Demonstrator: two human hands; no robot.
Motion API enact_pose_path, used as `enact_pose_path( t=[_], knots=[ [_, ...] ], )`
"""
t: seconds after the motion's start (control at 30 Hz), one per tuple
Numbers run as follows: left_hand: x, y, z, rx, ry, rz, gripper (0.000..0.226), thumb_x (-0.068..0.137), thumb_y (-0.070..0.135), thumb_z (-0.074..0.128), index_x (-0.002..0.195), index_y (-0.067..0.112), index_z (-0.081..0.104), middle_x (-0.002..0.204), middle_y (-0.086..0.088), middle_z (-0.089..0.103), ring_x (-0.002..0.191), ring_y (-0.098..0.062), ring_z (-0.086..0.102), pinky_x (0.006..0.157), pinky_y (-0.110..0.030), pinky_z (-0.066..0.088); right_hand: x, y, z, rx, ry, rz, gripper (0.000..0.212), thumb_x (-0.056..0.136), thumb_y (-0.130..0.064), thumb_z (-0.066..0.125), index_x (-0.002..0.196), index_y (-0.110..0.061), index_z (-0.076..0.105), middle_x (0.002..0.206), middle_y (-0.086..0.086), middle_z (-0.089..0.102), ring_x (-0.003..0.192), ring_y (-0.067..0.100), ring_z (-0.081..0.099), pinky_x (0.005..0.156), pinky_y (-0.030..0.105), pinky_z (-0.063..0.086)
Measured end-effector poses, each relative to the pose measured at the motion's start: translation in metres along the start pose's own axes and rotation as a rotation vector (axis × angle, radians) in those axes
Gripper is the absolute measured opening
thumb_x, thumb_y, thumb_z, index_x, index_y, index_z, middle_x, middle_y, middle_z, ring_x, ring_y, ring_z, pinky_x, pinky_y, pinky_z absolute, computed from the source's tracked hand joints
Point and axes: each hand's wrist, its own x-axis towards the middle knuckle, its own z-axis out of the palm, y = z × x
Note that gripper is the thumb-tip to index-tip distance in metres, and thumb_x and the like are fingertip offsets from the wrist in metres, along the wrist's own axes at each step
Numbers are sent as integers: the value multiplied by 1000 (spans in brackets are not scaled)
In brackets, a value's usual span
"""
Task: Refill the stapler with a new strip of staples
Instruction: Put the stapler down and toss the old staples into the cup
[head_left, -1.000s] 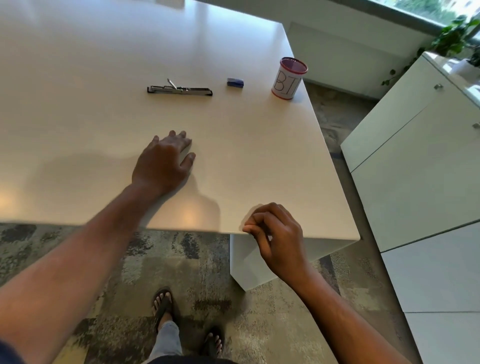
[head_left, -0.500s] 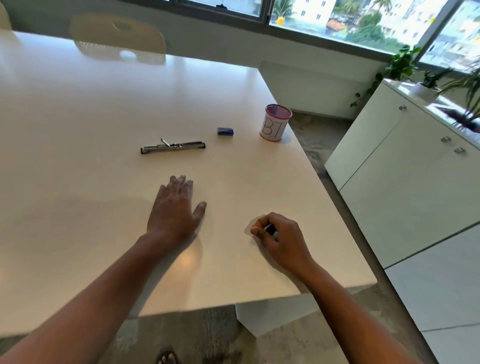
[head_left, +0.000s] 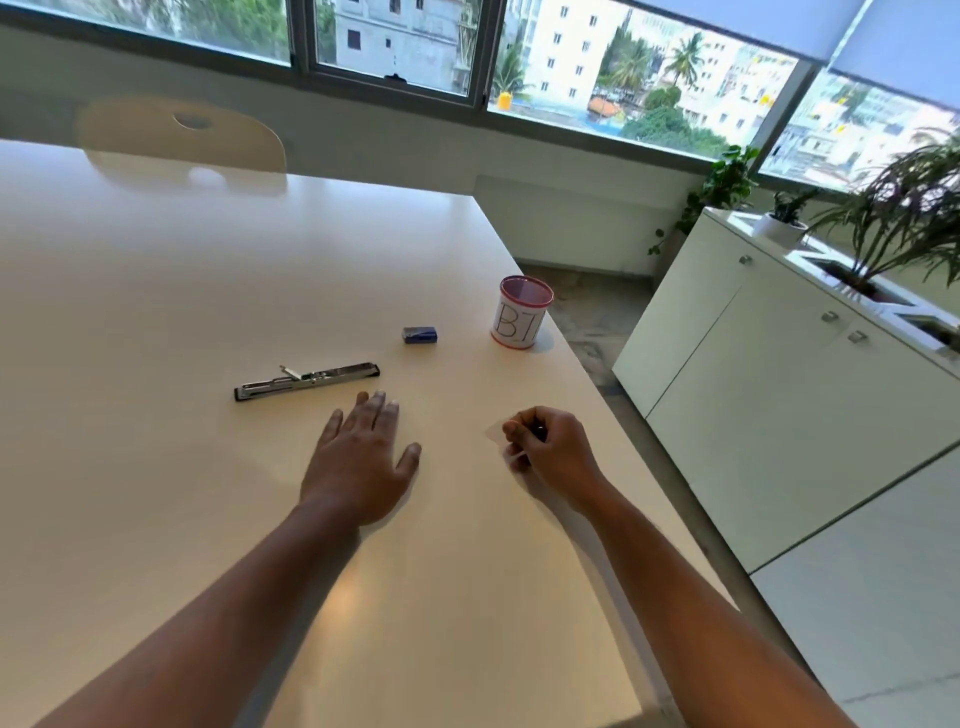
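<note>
A slim metal stapler (head_left: 306, 382) lies flat and lengthwise on the white table (head_left: 156, 322), a small part sticking up near its middle. To its right rests a small blue staple box (head_left: 420, 334). My left hand (head_left: 363, 457) is flat on the table, palm down and fingers apart, its fingertips just short of the stapler's right end. My right hand (head_left: 550, 447) rests on the table near the right edge with its fingers curled in. A small dark spot shows between those fingers; I cannot tell what it is.
A white cup with a red rim and black letters (head_left: 521, 314) stands by the table's right edge, beyond the box. A pale chair back (head_left: 182, 132) is at the far side. White cabinets (head_left: 779, 364) with potted plants (head_left: 904, 218) line the right.
The view has tilted up from the floor to the window. Both hands have slid forward on the table; the left now lies close to the stapler, the right has moved in from the near edge.
</note>
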Motion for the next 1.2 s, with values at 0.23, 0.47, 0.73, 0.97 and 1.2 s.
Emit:
enact_pose_path(
  t=[0.23,0.47,0.73,0.97,1.2],
  knots=[
    [-2,-3,6,-15,57,6,71,97,59,33,160,26,26,172,6,19,159,-8,12,130,-36,9,97,-9,-20,32,35,-40,19,98,-7,70,80,-11,70,68,6,71,61,20,70,70,38,66],
    [-3,0,0,-13,93,-6,71,96,60,33,160,31,26,171,13,18,157,-2,12,129,-29,4,186,-50,-41,-163,204,-173,22,90,-17,81,69,-18,77,66,6,75,62,22,73,72,44,65],
    [-7,1,1,-45,123,-42,73,94,65,33,160,36,26,169,21,16,153,7,6,124,-23,1,240,-68,-53,-457,208,-140,23,74,-46,91,81,-25,84,88,-4,81,84,15,72,64,24,46],
    [-7,1,3,-56,132,-59,74,93,67,31,160,37,25,168,24,16,150,11,3,124,-23,2,256,-65,-54,-515,164,-163,25,71,-46,94,76,-25,81,86,-4,79,85,17,69,68,28,48],
    [-7,2,3,-63,143,-64,71,95,65,36,160,36,27,168,23,17,152,9,7,125,-22,2,253,-63,-52,-574,133,-207,7,91,-29,79,89,-26,84,103,-2,81,100,23,71,75,31,51]
  ],
)
